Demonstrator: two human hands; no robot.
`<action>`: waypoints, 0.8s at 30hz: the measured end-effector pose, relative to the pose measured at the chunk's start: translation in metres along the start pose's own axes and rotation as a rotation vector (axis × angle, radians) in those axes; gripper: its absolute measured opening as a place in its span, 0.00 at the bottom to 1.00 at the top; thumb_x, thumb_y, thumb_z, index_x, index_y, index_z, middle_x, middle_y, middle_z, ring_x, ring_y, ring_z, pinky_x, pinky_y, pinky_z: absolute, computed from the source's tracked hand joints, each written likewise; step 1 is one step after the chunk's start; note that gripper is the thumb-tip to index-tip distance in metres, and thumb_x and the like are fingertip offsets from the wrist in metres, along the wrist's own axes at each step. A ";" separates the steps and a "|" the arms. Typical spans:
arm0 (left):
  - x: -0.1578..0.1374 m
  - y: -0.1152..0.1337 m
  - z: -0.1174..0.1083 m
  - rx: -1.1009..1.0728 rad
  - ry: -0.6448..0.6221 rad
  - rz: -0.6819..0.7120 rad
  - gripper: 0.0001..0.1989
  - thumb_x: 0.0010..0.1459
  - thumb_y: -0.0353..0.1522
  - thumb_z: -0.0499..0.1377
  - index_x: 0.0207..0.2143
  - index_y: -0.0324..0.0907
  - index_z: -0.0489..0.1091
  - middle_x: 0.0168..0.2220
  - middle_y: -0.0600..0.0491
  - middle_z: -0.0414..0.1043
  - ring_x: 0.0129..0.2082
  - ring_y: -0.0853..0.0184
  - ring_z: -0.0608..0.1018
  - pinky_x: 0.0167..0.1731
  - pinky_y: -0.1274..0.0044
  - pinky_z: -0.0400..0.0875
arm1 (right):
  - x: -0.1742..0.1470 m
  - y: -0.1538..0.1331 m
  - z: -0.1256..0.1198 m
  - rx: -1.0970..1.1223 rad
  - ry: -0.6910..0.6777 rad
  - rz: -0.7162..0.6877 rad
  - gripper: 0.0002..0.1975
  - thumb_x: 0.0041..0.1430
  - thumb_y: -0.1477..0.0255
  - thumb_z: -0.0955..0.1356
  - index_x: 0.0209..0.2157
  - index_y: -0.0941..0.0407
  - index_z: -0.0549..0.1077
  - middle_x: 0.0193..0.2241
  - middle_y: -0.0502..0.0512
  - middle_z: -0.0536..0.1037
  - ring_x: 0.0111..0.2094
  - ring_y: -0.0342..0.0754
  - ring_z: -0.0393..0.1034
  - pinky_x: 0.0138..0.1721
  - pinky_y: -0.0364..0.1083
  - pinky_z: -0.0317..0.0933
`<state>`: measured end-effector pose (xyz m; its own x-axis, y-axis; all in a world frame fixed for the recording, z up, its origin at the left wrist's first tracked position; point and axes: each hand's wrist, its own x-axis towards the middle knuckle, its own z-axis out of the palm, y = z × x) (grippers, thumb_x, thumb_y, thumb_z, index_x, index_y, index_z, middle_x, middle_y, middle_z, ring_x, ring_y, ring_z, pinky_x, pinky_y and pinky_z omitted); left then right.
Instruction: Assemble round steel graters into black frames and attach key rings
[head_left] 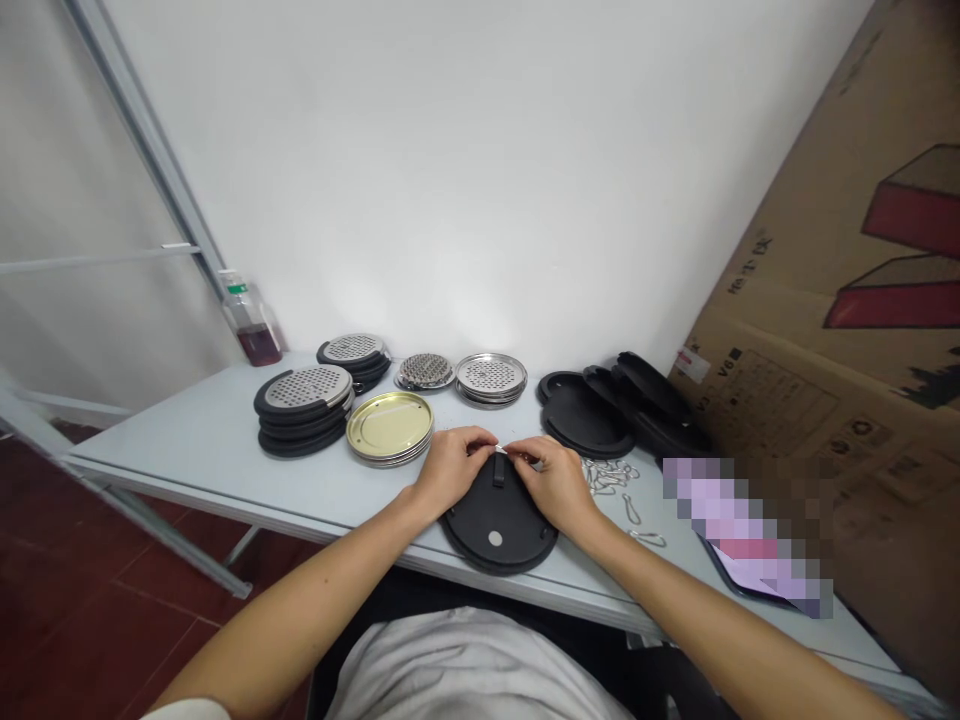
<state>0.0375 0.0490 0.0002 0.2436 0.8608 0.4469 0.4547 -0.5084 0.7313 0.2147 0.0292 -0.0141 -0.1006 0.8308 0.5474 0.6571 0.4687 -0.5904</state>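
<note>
A round black disc [501,520] with a short strap [499,470] and a pale round spot lies near the table's front edge. At the strap's far end, a small shiny metal clip [501,448] shows between my fingertips, its shape mostly hidden. My left hand [454,465] pinches it from the left, thumb against forefinger. From the other side my right hand [553,480] is also closed on it, its fingers resting by the disc's rim. Several loose wire clips [609,475] lie in a heap just right of my right hand.
Left stand black-rimmed perforated discs [304,405] and gold-coloured metal lids [390,425]. Behind are perforated metal discs [491,378]; more black discs [589,415] lie right. A phone [750,560] sits by a large cardboard box [825,400]. A bottle [253,325] stands far left.
</note>
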 end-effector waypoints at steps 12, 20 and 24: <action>0.000 -0.002 0.002 0.076 0.034 0.039 0.11 0.54 0.22 0.61 0.35 0.43 0.80 0.35 0.53 0.82 0.35 0.67 0.82 0.40 0.77 0.73 | 0.001 0.002 0.001 -0.014 -0.022 -0.021 0.11 0.58 0.79 0.66 0.34 0.54 0.81 0.34 0.54 0.83 0.38 0.52 0.74 0.43 0.50 0.66; 0.001 -0.001 0.001 0.098 0.025 0.053 0.11 0.52 0.21 0.61 0.34 0.42 0.80 0.34 0.53 0.82 0.35 0.66 0.81 0.40 0.76 0.73 | 0.001 0.001 0.001 -0.033 -0.031 -0.023 0.12 0.59 0.79 0.66 0.36 0.54 0.81 0.34 0.54 0.83 0.39 0.52 0.73 0.43 0.50 0.64; 0.000 -0.001 0.000 0.101 0.022 0.051 0.10 0.53 0.22 0.62 0.35 0.43 0.80 0.35 0.53 0.82 0.35 0.66 0.81 0.41 0.75 0.74 | 0.001 0.000 0.001 -0.046 -0.036 -0.036 0.13 0.59 0.79 0.65 0.36 0.53 0.81 0.34 0.54 0.83 0.38 0.52 0.71 0.42 0.50 0.64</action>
<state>0.0369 0.0497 -0.0005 0.2498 0.8326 0.4943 0.5268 -0.5452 0.6521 0.2142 0.0303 -0.0140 -0.1511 0.8244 0.5455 0.6862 0.4847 -0.5424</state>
